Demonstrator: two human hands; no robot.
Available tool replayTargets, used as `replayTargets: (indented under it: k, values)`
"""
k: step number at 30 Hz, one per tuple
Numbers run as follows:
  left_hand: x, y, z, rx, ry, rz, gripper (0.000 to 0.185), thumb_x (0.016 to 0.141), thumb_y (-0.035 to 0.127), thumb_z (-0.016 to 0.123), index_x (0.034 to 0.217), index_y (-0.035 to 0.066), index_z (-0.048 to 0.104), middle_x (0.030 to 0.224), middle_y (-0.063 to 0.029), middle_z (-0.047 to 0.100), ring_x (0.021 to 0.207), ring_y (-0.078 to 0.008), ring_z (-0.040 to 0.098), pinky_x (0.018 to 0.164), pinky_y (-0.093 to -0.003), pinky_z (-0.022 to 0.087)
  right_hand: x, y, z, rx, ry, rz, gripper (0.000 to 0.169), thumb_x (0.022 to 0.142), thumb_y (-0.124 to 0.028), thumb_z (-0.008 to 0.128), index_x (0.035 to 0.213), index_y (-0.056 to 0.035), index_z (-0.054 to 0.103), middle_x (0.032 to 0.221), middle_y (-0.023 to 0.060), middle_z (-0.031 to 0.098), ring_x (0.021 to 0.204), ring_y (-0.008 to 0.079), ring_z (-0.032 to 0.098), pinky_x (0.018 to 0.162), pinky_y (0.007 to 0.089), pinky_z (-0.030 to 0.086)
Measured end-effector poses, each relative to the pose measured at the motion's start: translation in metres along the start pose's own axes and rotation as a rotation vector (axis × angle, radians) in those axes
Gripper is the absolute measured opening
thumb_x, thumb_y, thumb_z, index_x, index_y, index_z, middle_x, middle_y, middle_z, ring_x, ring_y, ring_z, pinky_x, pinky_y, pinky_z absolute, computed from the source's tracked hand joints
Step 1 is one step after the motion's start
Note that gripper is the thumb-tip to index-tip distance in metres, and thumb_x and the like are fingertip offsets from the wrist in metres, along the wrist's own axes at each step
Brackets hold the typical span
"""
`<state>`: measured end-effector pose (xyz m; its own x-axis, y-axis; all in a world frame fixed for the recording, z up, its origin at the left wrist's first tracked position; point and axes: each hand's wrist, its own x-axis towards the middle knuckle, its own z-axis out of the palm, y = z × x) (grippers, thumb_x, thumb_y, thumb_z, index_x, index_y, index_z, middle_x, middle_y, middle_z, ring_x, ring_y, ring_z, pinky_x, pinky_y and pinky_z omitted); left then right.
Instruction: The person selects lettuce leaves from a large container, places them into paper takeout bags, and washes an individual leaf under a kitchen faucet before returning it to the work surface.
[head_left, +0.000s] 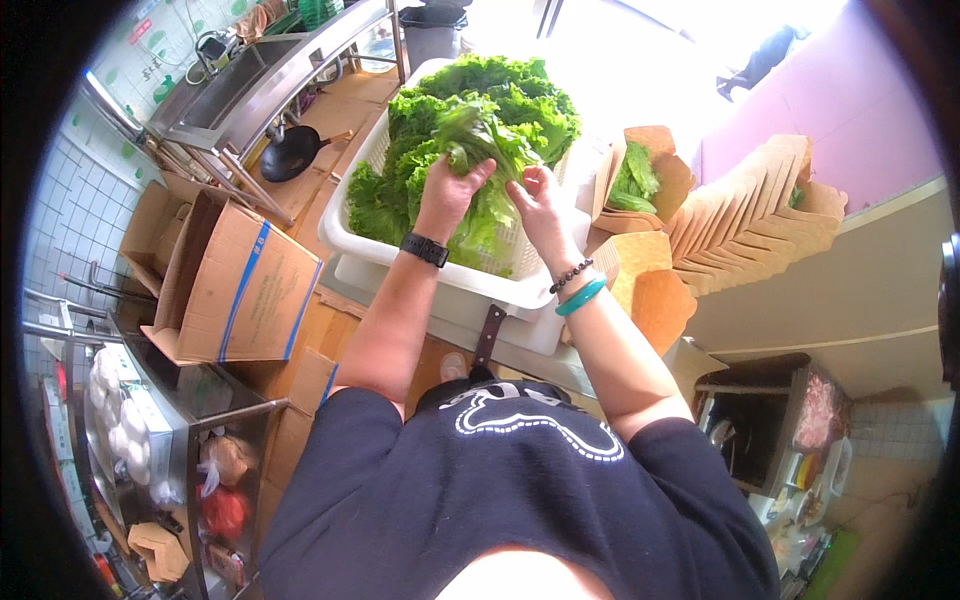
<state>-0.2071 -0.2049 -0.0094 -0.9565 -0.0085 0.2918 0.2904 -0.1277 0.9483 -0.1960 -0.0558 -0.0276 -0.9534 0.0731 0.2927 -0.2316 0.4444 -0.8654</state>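
Note:
A white plastic basket (330, 217) heaped with green leaf lettuce (420, 176) stands in front of me. Above its near half, my left hand (451, 191) grips a bunch of lettuce leaves (487, 139), thumb towards the right. My right hand (538, 201) has its thumb and fingers pinched at the right side of the same bunch. Just right of the basket is an open kraft paper box (660, 169) with green leaves (636, 180) in it. Below the basket's near rim, the dark riveted handle of a knife (490, 336) points towards me; its blade is mostly hidden.
Nested kraft boxes (750, 217) lean in a long row at the right, with another stack (645, 285) nearer me. At the left are an open cardboard carton (255, 285), a wok (291, 154) beneath a steel sink (225, 97), and a steel shelf unit (232, 412).

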Motion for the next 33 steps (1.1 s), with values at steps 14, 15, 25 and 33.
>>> replayTargets:
  k: [14, 15, 25, 33]
  values:
    - [-0.009, -0.003, -0.003, -0.418, 0.039, -0.274, 0.023, 0.084, 0.013, 0.057, 0.104, 0.001, 0.054, 0.092, -0.0072, 0.061, 0.078, -0.0155, 0.061, 0.063, -0.0265, 0.051, -0.005, -0.007, -0.018, 0.156, -0.327, 0.216, 0.025, 0.078, -0.028, 0.064, 0.085, -0.0044, 0.059, 0.07, 0.0029, 0.052, 0.06, 0.0122, 0.049, 0.053, 0.0237, 0.04]
    - [-0.009, -0.003, -0.002, -0.445, 0.018, -0.287, 0.026, 0.084, 0.013, 0.057, 0.107, 0.001, 0.052, 0.095, -0.0075, 0.061, 0.08, -0.016, 0.06, 0.065, -0.027, 0.05, -0.004, -0.013, -0.023, 0.301, -0.463, 0.375, 0.025, 0.081, -0.027, 0.062, 0.088, -0.0031, 0.057, 0.067, -0.0012, 0.05, 0.054, 0.0074, 0.045, 0.048, 0.0201, 0.037]
    - [-0.019, 0.031, -0.002, 0.925, 0.288, 0.6, 0.078, 0.064, 0.007, 0.073, 0.131, 0.009, 0.034, 0.121, -0.0152, 0.039, 0.105, -0.0281, 0.045, 0.085, -0.0372, 0.039, -0.017, 0.0, -0.023, -0.245, -0.163, -0.138, 0.022, 0.079, -0.019, 0.061, 0.086, -0.0019, 0.05, 0.069, 0.0087, 0.054, 0.055, 0.0168, 0.049, 0.052, 0.0293, 0.042]
    - [0.004, 0.04, -0.028, 1.341, -0.344, 0.815, 0.022, 0.071, 0.01, 0.055, 0.091, 0.009, 0.064, 0.097, -0.0034, 0.059, 0.096, -0.0185, 0.052, 0.081, -0.0326, 0.04, -0.027, -0.037, -0.04, -0.255, -0.321, -0.161, 0.021, 0.077, -0.018, 0.061, 0.086, -0.0017, 0.05, 0.069, 0.011, 0.054, 0.059, 0.0208, 0.052, 0.055, 0.0324, 0.041]
